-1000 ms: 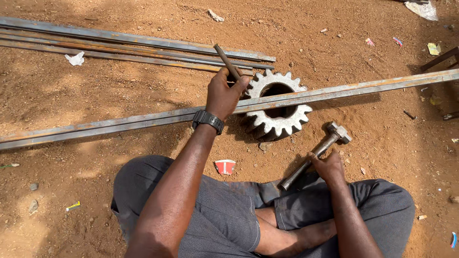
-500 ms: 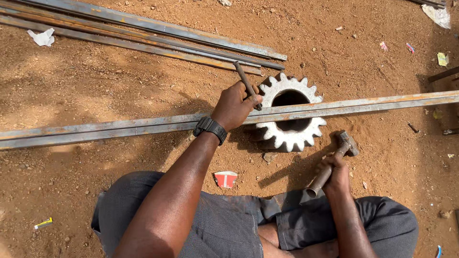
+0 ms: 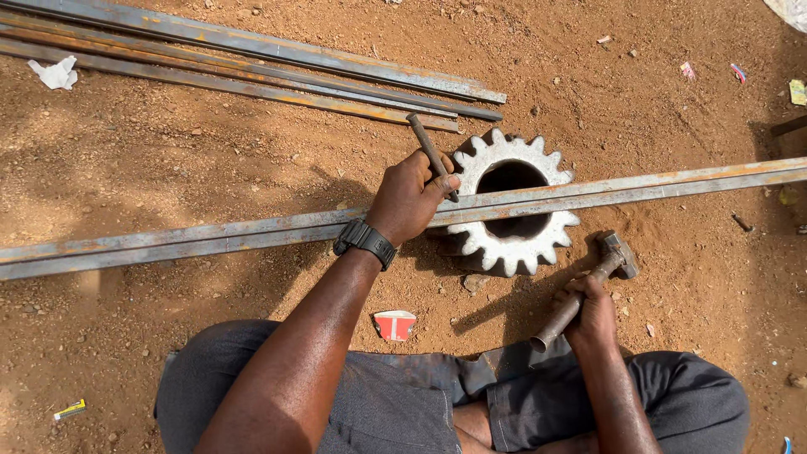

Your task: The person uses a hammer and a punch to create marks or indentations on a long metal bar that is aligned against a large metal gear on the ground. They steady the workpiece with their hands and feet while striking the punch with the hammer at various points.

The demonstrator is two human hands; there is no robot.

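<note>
one gear [image 3: 513, 210], one hammer [image 3: 588, 290], one chisel [image 3: 432, 155] (held)

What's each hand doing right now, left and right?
Left hand: closed on a metal punch, tip on the long steel bar.
Right hand: closed on a hammer handle.

A long rusty steel angle bar [image 3: 210, 238] is lying across the red dirt from nine to three o'clock, blocking passage over the white toothed gear wheel [image 3: 509, 210]. More rusty steel bars [image 3: 252, 67] are crowding eleven o'clock. Open ground is showing at one o'clock and at eight o'clock.
</note>
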